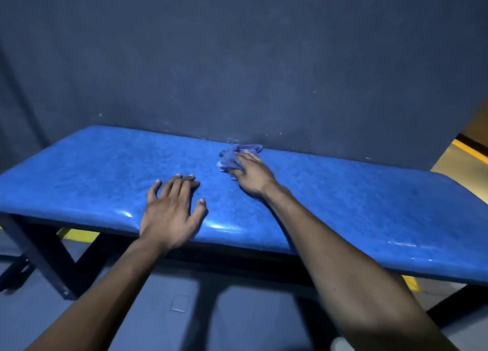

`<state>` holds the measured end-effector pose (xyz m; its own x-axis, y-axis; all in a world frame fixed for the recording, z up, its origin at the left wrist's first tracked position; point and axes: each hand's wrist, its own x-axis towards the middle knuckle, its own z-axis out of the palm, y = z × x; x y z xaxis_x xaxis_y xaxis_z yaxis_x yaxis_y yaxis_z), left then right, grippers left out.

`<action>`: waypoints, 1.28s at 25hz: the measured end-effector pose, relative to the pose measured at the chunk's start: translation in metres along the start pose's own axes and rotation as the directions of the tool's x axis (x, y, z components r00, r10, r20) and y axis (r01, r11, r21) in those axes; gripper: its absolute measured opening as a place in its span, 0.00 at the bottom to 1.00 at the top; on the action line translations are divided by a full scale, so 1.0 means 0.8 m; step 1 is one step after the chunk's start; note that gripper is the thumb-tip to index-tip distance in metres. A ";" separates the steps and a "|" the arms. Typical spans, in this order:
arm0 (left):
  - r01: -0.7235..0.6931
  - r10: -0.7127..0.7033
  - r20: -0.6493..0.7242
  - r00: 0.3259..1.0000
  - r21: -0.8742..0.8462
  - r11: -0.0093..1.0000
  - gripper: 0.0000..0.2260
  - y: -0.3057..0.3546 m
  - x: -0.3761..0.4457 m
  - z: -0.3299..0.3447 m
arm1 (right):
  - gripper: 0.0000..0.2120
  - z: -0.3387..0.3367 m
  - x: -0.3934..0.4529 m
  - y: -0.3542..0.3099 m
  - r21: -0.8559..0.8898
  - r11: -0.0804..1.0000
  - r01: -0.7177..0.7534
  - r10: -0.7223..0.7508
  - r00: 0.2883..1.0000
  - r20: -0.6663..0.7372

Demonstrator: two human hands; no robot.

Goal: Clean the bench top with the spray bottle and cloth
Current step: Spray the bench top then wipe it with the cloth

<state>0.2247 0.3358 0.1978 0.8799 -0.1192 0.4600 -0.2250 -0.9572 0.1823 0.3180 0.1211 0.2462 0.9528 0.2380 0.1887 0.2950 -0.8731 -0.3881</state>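
Your left hand (171, 213) lies flat near the middle of the frame, palm down on the bench top (100, 176), with the fingers straight and spread and the thumb held out to the right; it has hold of nothing. Your right hand (252, 176) is a little higher and to the right, reaching toward the far edge of the bench, its fingers curled over a crumpled blue cloth (233, 158) and pressing it onto the padding. The cloth bunches out beyond your fingertips, up and to the left of the hand, right where the bench meets the wall (237, 60). The two hands are near each other but apart.

The bench top is a glossy blue padded surface running across the frame from the left edge down to the lower right, with bright glints along its near rim. Beneath it, at the lower left, a dark metal leg (39, 258) slants down to the floor (163, 311). A dark blue wall fills the upper half of the frame. A yellow-lit strip of flooring (464, 160) shows at the right edge.
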 end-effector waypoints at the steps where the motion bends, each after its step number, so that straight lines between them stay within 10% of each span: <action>1: 0.001 -0.001 -0.002 1.000 -0.004 1.000 0.26 0.001 0.000 0.000 | 0.24 -0.003 -0.022 -0.008 0.013 0.998 0.058 -0.059 0.998 0.019; 7: 0.018 -0.017 0.022 1.000 -0.023 1.000 0.26 0.002 -0.004 -0.006 | 0.26 -0.025 -0.174 0.018 0.019 0.985 0.172 -0.172 0.985 -0.010; 18: 0.017 -0.016 0.019 1.000 -0.034 0.999 0.27 0.005 -0.005 -0.007 | 0.16 -0.143 -0.243 0.193 -0.050 0.935 -0.351 0.322 0.900 -0.294; 22: 0.015 -0.015 0.018 1.000 -0.021 1.000 0.27 0.007 -0.005 -0.007 | 0.30 -0.101 -0.143 0.203 -0.027 0.897 -0.442 0.425 0.876 -0.227; 32: -0.005 0.005 0.001 1.000 -0.005 1.000 0.25 0.002 -0.001 -0.005 | 0.27 -0.002 -0.149 -0.031 0.053 0.993 0.104 -0.101 0.993 -0.060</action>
<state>0.2220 0.3354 0.2009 0.8791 -0.1245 0.4601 -0.2317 -0.9552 0.1843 0.1971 0.1134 0.2347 0.9121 0.2989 0.2806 0.3960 -0.8198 -0.4138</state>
